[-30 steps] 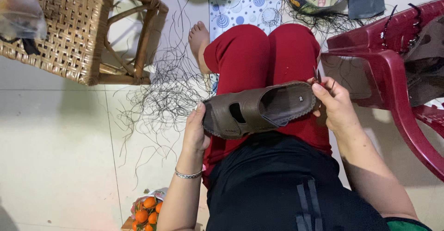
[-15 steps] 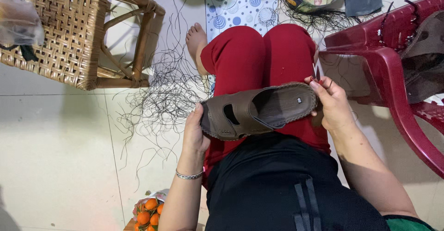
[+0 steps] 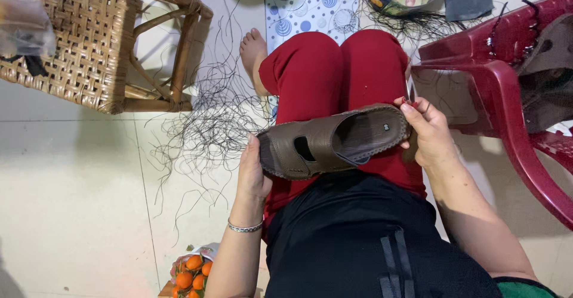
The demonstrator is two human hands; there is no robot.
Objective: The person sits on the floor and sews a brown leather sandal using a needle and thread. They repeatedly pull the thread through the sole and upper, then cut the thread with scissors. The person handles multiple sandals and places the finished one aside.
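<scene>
— Where do we have the brown sandal [image 3: 334, 143]?

— Across our lap — our left hand [image 3: 253, 170] clasps its toe at eight o'clock, our right hand [image 3: 431, 136] pinches its heel at two o'clock, long axis between them.

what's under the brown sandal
Under the brown sandal are the person's red trouser legs, with the left hand at its toe and the right hand at its heel. Its sole is hidden.
</scene>
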